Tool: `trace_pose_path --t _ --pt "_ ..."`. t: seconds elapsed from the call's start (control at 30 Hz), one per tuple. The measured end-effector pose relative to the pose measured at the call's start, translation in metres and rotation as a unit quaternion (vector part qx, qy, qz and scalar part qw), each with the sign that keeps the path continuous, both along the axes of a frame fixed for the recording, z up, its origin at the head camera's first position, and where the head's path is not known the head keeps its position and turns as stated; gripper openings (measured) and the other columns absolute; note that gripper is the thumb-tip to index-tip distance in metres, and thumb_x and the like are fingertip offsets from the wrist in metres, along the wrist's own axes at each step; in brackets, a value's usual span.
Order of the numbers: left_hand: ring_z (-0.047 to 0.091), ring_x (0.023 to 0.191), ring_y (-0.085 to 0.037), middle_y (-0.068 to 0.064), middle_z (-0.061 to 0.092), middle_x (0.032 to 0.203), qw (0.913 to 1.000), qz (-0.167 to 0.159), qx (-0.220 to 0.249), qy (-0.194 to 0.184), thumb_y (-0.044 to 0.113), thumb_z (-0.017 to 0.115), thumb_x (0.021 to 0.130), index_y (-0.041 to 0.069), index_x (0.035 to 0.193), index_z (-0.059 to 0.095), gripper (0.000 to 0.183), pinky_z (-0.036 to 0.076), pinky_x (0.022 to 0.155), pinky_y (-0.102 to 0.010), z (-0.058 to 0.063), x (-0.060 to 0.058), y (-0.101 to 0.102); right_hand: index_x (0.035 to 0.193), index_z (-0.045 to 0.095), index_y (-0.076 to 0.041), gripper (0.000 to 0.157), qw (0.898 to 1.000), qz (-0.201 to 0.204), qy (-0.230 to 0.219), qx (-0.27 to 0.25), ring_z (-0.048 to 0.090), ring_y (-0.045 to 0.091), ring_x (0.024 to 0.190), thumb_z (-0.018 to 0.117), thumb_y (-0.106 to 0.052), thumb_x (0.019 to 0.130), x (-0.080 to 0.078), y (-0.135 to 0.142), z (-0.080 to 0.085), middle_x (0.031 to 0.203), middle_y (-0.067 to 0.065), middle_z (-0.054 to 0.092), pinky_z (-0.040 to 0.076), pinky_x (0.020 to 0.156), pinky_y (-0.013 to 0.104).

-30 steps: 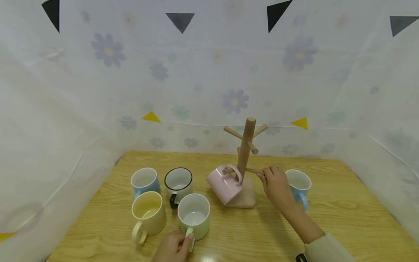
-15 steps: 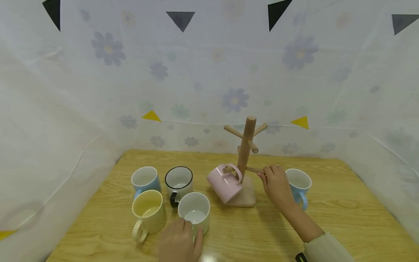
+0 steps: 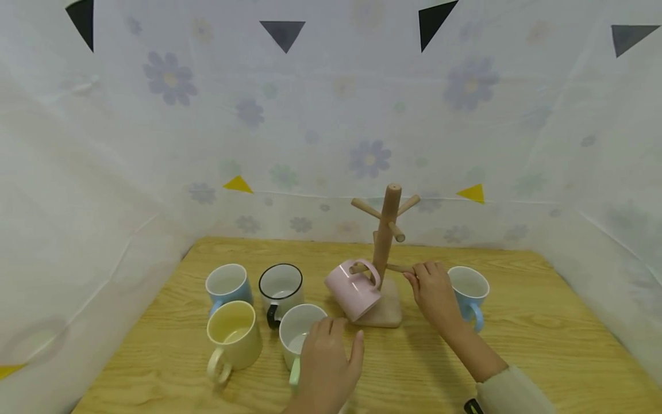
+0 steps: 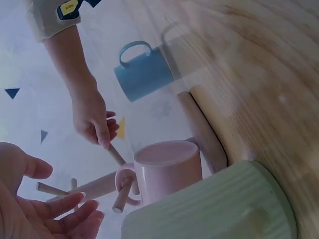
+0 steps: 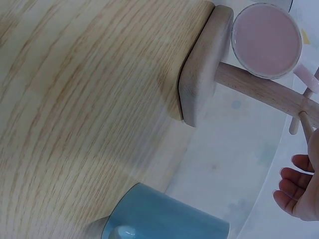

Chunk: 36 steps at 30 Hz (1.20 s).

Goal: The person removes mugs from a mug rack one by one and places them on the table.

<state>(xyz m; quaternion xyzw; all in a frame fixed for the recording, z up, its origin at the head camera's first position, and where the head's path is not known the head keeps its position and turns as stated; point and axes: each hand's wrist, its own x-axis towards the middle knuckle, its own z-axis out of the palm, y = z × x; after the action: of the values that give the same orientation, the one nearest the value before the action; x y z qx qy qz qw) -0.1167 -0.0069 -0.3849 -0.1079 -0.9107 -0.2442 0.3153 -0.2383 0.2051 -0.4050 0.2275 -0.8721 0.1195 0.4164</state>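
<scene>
My left hand (image 3: 329, 365) is over the right side of the pale green mug (image 3: 287, 352), partly covering it. In the left wrist view its fingers (image 4: 55, 206) are spread and loosely bent, holding nothing, with the ribbed green mug (image 4: 214, 214) below. With my right hand (image 3: 434, 293) I pinch the end of a lower peg of the wooden mug tree (image 3: 384, 244). A pink mug (image 3: 353, 292) hangs tilted by its handle on another lower peg. The right wrist view looks into that pink mug (image 5: 266, 40).
Left of the green mug stand a yellow mug (image 3: 237, 339), a white mug with a black rim (image 3: 281, 287) and a blue mug (image 3: 227, 284). Another blue mug (image 3: 468, 296) stands right of my right hand. White flowered cloth (image 3: 310, 115) encloses the wooden table (image 3: 543, 333).
My left hand has let go of the green mug's handle and moved right and forward across the mug. My right hand stays on the peg; the mugs keep their places.
</scene>
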Motion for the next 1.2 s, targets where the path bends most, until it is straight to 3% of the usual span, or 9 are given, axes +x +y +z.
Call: trace_pose_path --t 0.1,0.17,0.27,0.33,0.47,0.57,0.77,1.0,1.2 --pt "0.059 0.09 -0.024 -0.01 0.062 0.096 0.9914 -0.032 0.076 -0.102 0.028 0.063 0.085 -0.001 0.102 0.063 0.033 0.051 0.073 -0.038 0.004 -0.003 0.009 0.073 0.052 0.0 0.019 1.0 -0.005 -0.002 -0.003 0.047 0.025 0.063 0.067 -0.01 0.08 0.0 -0.001 0.0 0.069 0.012 0.052 0.04 0.06 0.035" --pt "0.057 0.101 -0.029 -0.013 0.06 0.109 0.9753 -0.045 0.137 -0.167 0.028 0.061 0.087 -0.002 0.116 0.057 0.042 0.051 0.081 -0.043 0.005 -0.006 0.015 0.073 0.052 -0.001 0.019 1.0 -0.002 -0.002 -0.006 0.047 0.026 0.064 0.068 -0.009 0.08 0.0 0.0 0.0 0.069 0.012 0.052 0.04 0.061 0.036" --pt "0.05 0.112 -0.034 -0.018 0.052 0.122 0.9503 -0.053 0.231 -0.202 0.025 0.061 0.087 -0.003 0.13 0.044 0.054 0.046 0.089 -0.05 0.002 -0.012 0.025 0.073 0.053 -0.001 0.021 1.0 0.003 0.003 -0.011 0.048 0.027 0.064 0.062 -0.014 0.086 0.0 0.001 -0.001 0.069 0.012 0.053 0.041 0.061 0.037" --pt "0.046 0.117 -0.037 -0.021 0.048 0.127 0.9349 -0.044 0.289 -0.201 0.022 0.062 0.087 -0.004 0.134 0.038 0.059 0.043 0.093 -0.053 -0.001 -0.017 0.032 0.073 0.052 -0.001 0.027 1.0 0.009 0.006 -0.014 0.048 0.027 0.064 0.055 -0.021 0.092 -0.001 0.001 -0.002 0.069 0.012 0.052 0.041 0.062 0.038" --pt "0.047 0.12 -0.036 -0.021 0.047 0.13 0.9124 0.003 0.364 -0.187 0.022 0.063 0.086 -0.001 0.134 0.037 0.06 0.042 0.095 -0.053 -0.005 -0.027 0.045 0.072 0.051 -0.002 0.04 1.0 0.017 0.017 -0.016 0.048 0.025 0.064 0.041 -0.031 0.098 -0.002 0.0 -0.002 0.068 0.011 0.052 0.04 0.062 0.037" --pt "0.049 0.118 -0.034 -0.018 0.048 0.13 0.9011 0.037 0.394 -0.177 0.024 0.064 0.085 0.002 0.134 0.039 0.06 0.044 0.093 -0.052 -0.008 -0.036 0.052 0.073 0.052 -0.001 0.034 1.0 0.015 0.016 -0.016 0.049 0.026 0.064 0.048 -0.026 0.095 -0.001 0.0 -0.001 0.068 0.012 0.053 0.041 0.062 0.038" --pt "0.043 0.12 -0.039 -0.024 0.043 0.13 0.8733 0.05 0.468 -0.127 0.018 0.068 0.08 -0.004 0.135 0.034 0.069 0.038 0.098 -0.055 -0.016 -0.054 0.062 0.075 0.054 0.0 0.017 1.0 0.003 -0.003 -0.016 0.052 0.028 0.066 0.067 -0.008 0.081 0.0 -0.001 -0.001 0.069 0.014 0.055 0.043 0.065 0.039" --pt "0.032 0.124 -0.045 -0.031 0.033 0.133 0.8368 0.088 0.527 -0.121 0.013 0.072 0.072 -0.009 0.136 0.028 0.081 0.029 0.103 -0.057 -0.024 -0.08 0.067 0.074 0.053 0.0 0.016 1.0 0.005 -0.008 -0.019 0.051 0.028 0.066 0.067 -0.008 0.081 0.0 -0.001 -0.001 0.069 0.013 0.055 0.043 0.067 0.039" --pt "0.038 0.12 -0.042 -0.03 0.038 0.13 0.8135 0.117 0.554 -0.132 0.013 0.074 0.065 -0.01 0.135 0.028 0.087 0.031 0.103 -0.054 -0.03 -0.096 0.068 0.075 0.053 0.0 0.017 1.0 0.007 -0.009 -0.022 0.05 0.027 0.066 0.066 -0.009 0.082 -0.001 -0.001 -0.002 0.068 0.012 0.053 0.042 0.068 0.04"
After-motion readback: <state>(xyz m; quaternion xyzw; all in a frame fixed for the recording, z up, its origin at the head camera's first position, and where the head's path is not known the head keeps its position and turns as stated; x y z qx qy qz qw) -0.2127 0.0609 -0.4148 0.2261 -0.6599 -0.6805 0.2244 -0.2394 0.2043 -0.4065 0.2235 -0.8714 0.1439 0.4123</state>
